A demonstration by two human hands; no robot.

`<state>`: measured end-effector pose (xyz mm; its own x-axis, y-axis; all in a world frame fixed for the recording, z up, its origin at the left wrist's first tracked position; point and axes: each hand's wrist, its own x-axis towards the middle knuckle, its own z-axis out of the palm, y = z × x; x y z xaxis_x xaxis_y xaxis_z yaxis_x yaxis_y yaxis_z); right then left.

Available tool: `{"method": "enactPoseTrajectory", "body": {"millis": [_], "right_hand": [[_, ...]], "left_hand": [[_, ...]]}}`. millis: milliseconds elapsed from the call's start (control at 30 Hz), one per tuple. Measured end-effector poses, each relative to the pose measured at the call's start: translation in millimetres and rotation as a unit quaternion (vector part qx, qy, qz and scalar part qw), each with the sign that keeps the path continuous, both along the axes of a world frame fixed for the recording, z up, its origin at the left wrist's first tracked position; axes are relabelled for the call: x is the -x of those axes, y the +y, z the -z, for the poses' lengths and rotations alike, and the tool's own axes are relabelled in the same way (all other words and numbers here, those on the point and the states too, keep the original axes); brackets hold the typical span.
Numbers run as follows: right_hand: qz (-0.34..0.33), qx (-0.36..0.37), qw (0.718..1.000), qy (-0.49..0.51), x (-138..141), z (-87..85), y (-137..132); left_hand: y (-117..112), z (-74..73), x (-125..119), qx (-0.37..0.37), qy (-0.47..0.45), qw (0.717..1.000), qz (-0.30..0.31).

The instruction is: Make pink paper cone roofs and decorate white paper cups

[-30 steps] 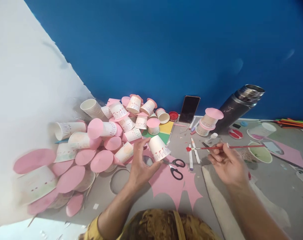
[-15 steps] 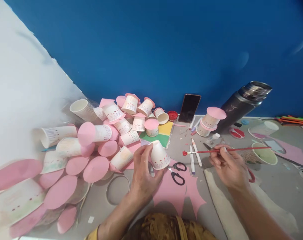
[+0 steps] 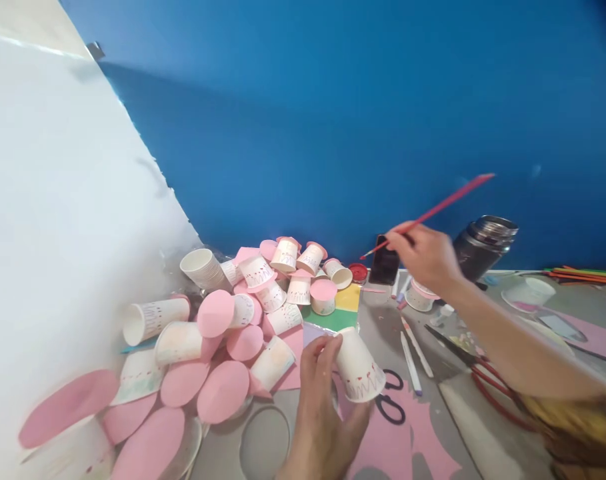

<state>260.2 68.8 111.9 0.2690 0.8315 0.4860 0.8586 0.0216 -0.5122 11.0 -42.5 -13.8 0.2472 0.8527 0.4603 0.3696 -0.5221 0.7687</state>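
Observation:
My left hand point(image 3: 327, 407) is closed round a white paper cup point(image 3: 359, 367), held upside down and tilted. Purple zigzag lines and red dots run along the cup's wide rim. Further off, my right hand point(image 3: 423, 257) pinches a red-handled paintbrush point(image 3: 447, 200). Its bristle end points down and left, close to a small red paint pot point(image 3: 357, 273) by the wall. Behind that hand stands a dark phone point(image 3: 384, 263), partly covered. Black-handled scissors point(image 3: 391, 408) lie on cut pink paper point(image 3: 373, 440) just beyond the held cup.
Decorated cups with pink paper discs point(image 3: 223, 393) crowd the left side. A stack of plain cups point(image 3: 203, 268) leans behind them. On the right are markers point(image 3: 411, 363), red-handled scissors point(image 3: 497, 393), a dark flask point(image 3: 483, 247) and a folded cloth point(image 3: 475, 427).
My right hand has carried the brush up and away from me, towards the red paint pot. The view has tilted up and turned left. My left hand still holds the cup.

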Motion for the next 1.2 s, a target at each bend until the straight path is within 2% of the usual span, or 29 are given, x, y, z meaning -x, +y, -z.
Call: {"method": "enactPoseTrajectory", "body": {"millis": [33, 67, 200, 400, 567, 667, 767, 800, 867, 967, 1067, 1200], "right_hand": [[0.007, 0.060, 0.996, -0.059, 3.4, 4.9, 16.8], [0.004, 0.093, 0.993, -0.076, 5.0, 11.5, 31.6], [0.006, 0.149, 0.984, -0.100, -0.5, 34.3, 68.6], [-0.014, 0.194, 0.976, -0.098, -5.2, 44.2, 93.0], [-0.022, 0.200, 0.977, -0.077, -5.0, 49.5, 98.5], [-0.024, 0.187, 0.980, -0.063, -12.5, 41.0, 72.5], [-0.049, 0.182, 0.981, -0.039, -22.9, 38.8, 16.9], [-0.078, 0.189, 0.979, -0.016, -25.7, 42.0, -5.2], [-0.189, 0.172, 0.963, 0.087, -28.6, 53.0, -48.3], [-0.307, 0.161, 0.929, 0.127, -23.5, 70.7, -98.5], [-0.360, 0.170, 0.909, 0.122, -10.1, 77.5, -125.0], [-0.379, 0.168, 0.903, 0.113, -1.2, 78.1, -136.8]], "left_hand": [[-0.9, -1.2, 0.4, 0.007, -0.006, 1.000, 0.000], [-1.6, -2.0, 0.6, 0.015, -0.012, 1.000, -0.004], [-3.4, -0.3, 0.5, 0.055, -0.046, 0.997, -0.032], [-1.5, 3.4, 2.0, 0.112, -0.065, 0.991, -0.032], [3.8, 5.8, 1.3, 0.104, -0.064, 0.991, -0.049], [7.8, 8.7, 2.6, 0.125, -0.073, 0.988, -0.051], [11.8, 6.4, 5.6, 0.187, -0.091, 0.977, -0.046], [12.8, 4.0, 6.4, 0.203, -0.091, 0.974, -0.039], [14.0, -2.3, 6.6, 0.208, -0.089, 0.973, -0.041], [12.6, -11.6, 3.8, 0.189, -0.061, 0.980, -0.004], [6.5, -18.5, -2.4, 0.135, -0.026, 0.989, 0.056], [-4.0, -27.0, -12.2, 0.062, 0.017, 0.991, 0.120]]}}
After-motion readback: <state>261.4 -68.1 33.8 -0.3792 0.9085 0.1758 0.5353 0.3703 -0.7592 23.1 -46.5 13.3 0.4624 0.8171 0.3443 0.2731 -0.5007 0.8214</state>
